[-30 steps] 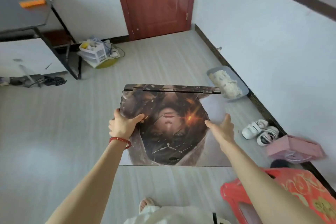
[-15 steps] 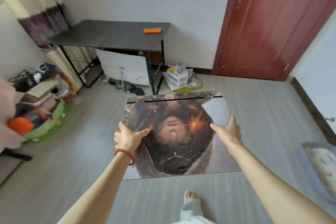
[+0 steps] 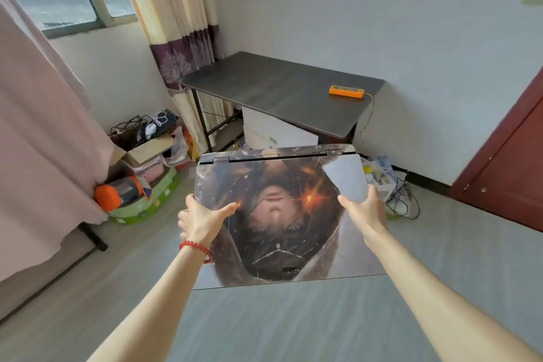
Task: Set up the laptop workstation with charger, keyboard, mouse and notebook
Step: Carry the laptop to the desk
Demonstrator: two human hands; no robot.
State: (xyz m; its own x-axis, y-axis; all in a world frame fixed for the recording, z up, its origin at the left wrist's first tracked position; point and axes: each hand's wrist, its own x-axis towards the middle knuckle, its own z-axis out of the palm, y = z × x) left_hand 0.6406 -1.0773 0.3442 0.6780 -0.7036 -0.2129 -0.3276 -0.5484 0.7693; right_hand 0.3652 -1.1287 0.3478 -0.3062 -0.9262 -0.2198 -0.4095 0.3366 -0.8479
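Worktop: a dark grey rectangular worktop [image 3: 282, 88] on thin black metal legs stood against the pale wall, in the corner by the window.
On the worktop: only an orange plastic power strip [image 3: 346, 90] lay there, near the right end, its thin orange cord dropping over the edge.
Under the worktop: a white cabinet [image 3: 273, 129] sat partly tucked beneath.
Room: grey wood-grain floor [image 3: 293, 320]; a striped cream and purple curtain [image 3: 179, 12] hung beside the window; a dark red wooden door [image 3: 511, 173] stood at the right; a pink fabric drape [image 3: 41, 126] filled the left side.
Clutter: an open cardboard box with cables [image 3: 141, 138] and a green plastic tub [image 3: 147, 200] holding an orange roll sat on the floor left of the worktop; a tangle of black cords lay on the floor to the right.
Laptop: a closed laptop with a printed portrait skin on its lid [image 3: 282, 215] was held flat in the air above the floor, hinge edge away from the person, short of the worktop and not touching it.
Left grip: the left hand [image 3: 202, 220], with a red beaded bracelet at the wrist, clasped the laptop's left edge, thumb on the lid.
Right grip: the right hand [image 3: 364, 212] clasped the right edge, thumb across the lid.
Relation: the laptop sat between both grips, each about midway along its side.
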